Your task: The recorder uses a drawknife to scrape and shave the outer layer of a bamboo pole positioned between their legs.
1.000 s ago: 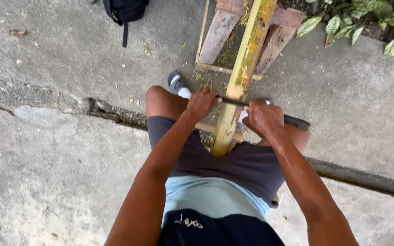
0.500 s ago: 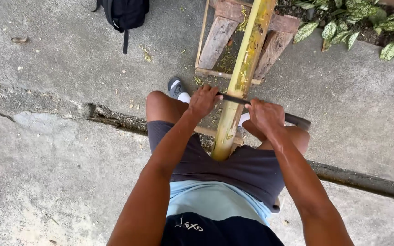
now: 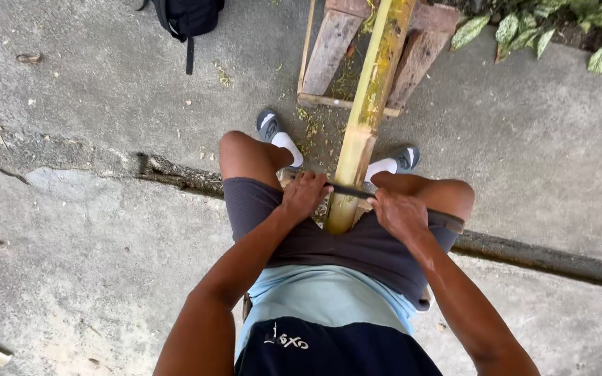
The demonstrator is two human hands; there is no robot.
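I am outdoors, in a paved yard that serves as a rough open-air work spot. Under me lies bare grey concrete ground (image 3: 92, 125), stained and weathered, with a crack (image 3: 175, 170) running across it and a dark pipe (image 3: 545, 254) continuing that line on my right. Green shavings and dry leaf bits are scattered over it. Ahead stands a crude wooden frame (image 3: 332, 49) of worn planks, and a long yellow-green bamboo pole (image 3: 371, 104) rests on it, reaching back between my knees. Leafy plants (image 3: 545, 28) grow in soil at the paving's edge. A black backpack (image 3: 189, 17) sits on the ground.
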